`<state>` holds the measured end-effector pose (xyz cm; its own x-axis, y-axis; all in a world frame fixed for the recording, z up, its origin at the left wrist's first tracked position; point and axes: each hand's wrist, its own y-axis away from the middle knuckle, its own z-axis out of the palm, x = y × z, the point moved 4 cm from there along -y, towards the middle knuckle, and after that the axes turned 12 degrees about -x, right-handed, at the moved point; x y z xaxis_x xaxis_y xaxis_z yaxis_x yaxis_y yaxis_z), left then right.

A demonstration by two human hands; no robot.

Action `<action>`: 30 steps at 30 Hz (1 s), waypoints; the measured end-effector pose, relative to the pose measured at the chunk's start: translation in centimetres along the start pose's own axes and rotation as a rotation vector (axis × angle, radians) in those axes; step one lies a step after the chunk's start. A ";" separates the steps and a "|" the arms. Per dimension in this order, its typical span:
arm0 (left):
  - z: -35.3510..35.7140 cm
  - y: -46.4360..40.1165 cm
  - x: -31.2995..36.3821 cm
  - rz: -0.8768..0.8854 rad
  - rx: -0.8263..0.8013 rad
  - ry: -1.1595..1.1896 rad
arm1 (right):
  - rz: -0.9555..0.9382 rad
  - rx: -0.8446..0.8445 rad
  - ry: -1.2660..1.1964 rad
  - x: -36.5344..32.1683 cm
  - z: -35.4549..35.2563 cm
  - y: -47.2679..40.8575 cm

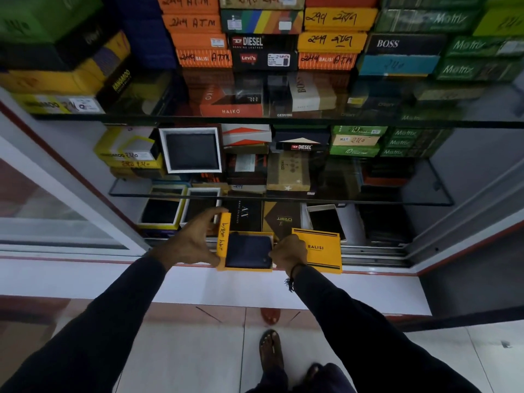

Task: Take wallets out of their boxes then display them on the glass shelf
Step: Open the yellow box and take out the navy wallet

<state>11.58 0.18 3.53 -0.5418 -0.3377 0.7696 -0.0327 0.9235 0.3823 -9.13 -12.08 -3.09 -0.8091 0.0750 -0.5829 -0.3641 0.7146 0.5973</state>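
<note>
An open yellow box [223, 239] with a dark navy wallet [248, 252] lying inside is held in front of the cabinet's bottom level. My left hand [192, 242] grips the box's left side, thumb and fingers on its edges. My right hand [287, 253] holds the yellow BALISI lid [320, 249] to the right, its fingertips touching the wallet's right edge. Above, a glass shelf [283, 121] carries stacked boxes; a lower glass shelf [136, 191] carries more.
Open boxes [161, 211] showing dark wallets stand on the bottom level behind my hands, beside an AX box [245, 215] and an open white box [326, 222]. A framed wallet box [191, 150] leans on the lower shelf. A white ledge [198, 282] runs below; tiled floor underneath.
</note>
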 end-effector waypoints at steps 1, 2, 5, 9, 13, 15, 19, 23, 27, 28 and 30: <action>-0.4 0.7 -0.8 -0.010 0.011 0.067 | -0.003 0.006 -0.011 0.0 0.0 0.0; -0.8 1.4 -1.6 -0.022 0.019 0.147 | -0.005 0.012 -0.024 -0.1 -0.1 0.0; -1.3 3.2 -3.8 -0.057 0.042 0.290 | -0.019 0.025 -0.025 -0.4 -0.1 0.0; -1.1 4.4 -6.1 -0.118 0.102 0.286 | -0.048 0.019 0.006 -1.0 0.0 0.1; 0.1 4.6 -7.7 -0.158 0.137 0.227 | -0.081 0.035 0.061 -1.1 -0.6 0.2; 1.4 3.8 -7.7 -0.169 0.119 0.183 | -0.093 0.046 0.101 -1.2 -1.2 0.2; 4.4 1.0 -6.4 -0.142 0.070 0.213 | -0.088 0.040 0.130 -1.3 -2.1 0.5; 6.9 -2.0 -4.9 -0.093 0.032 0.171 | -0.089 0.054 0.206 -0.7 -2.1 0.5; 8.0 -3.2 -4.6 -0.095 0.040 0.104 | -0.150 0.072 0.359 -0.4 -2.5 0.7; 8.1 -3.3 -4.7 -0.095 0.049 0.097 | -0.183 0.084 0.393 -0.6 -2.5 0.8; 7.9 -3.2 -5.0 -0.093 0.071 0.097 | -0.217 0.077 0.429 -1.1 -2.0 1.1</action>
<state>7.71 0.32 -5.58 -0.4505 -0.4348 0.7797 -0.1402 0.8970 0.4192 -9.55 -12.78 -0.70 -0.8414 -0.3636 -0.3999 -0.5234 0.7327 0.4349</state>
